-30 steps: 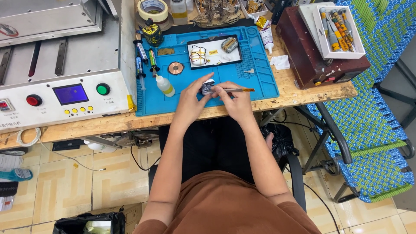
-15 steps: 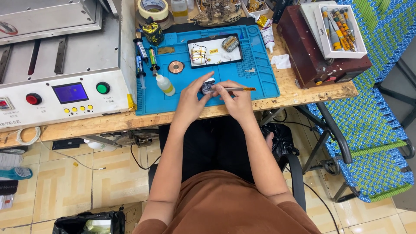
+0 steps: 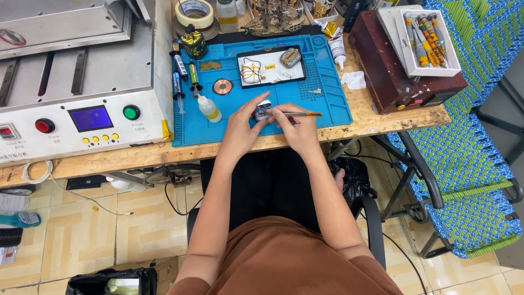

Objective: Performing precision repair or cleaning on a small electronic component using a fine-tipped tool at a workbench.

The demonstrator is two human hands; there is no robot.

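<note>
Biggest thing screen-wise is the little purple-blue display (image 3: 91,118) on the front panel of the white machine (image 3: 82,128), a small rectangle sitting between a red button and a green one. Far left on that same panel there's a tiny red readout (image 3: 6,131), mostly cut off by the edge. On the blue mat (image 3: 327,104), the white tray (image 3: 271,66) has a small yellow label (image 3: 269,67) stuck near its middle. A white tube (image 3: 338,49) with a printed label lies at the mat's top right corner. A clear bottle (image 3: 227,10) with a pale label stands at the back.
</note>
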